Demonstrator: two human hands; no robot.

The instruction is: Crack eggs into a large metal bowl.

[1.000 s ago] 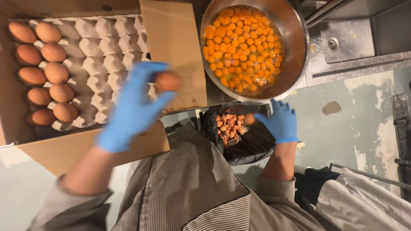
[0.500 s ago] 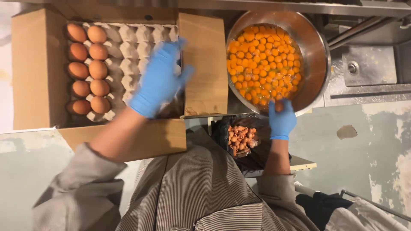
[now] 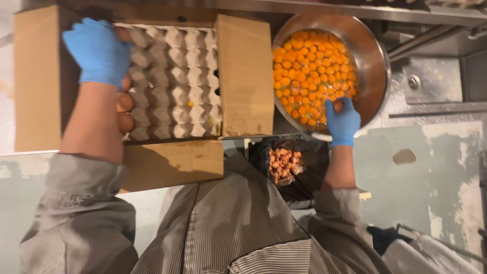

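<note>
Cardboard box [image 3: 40, 81] fills the upper left of the frame, holding a grey egg tray [image 3: 175, 83] with brown eggs [image 3: 125, 111] along its left side. Steel bowl [image 3: 373, 56] of yolks sits upper right. Left hand [image 3: 97, 50], blue-gloved, curls over the tray's top-left corner; contents cannot be told. Right hand [image 3: 342, 122] pinches a brown egg [image 3: 338, 105] over the bowl's lower rim.

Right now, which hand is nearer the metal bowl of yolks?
Right. The right hand is at the metal bowl rim, over the yolks; the left hand is across in the egg tray.
</note>
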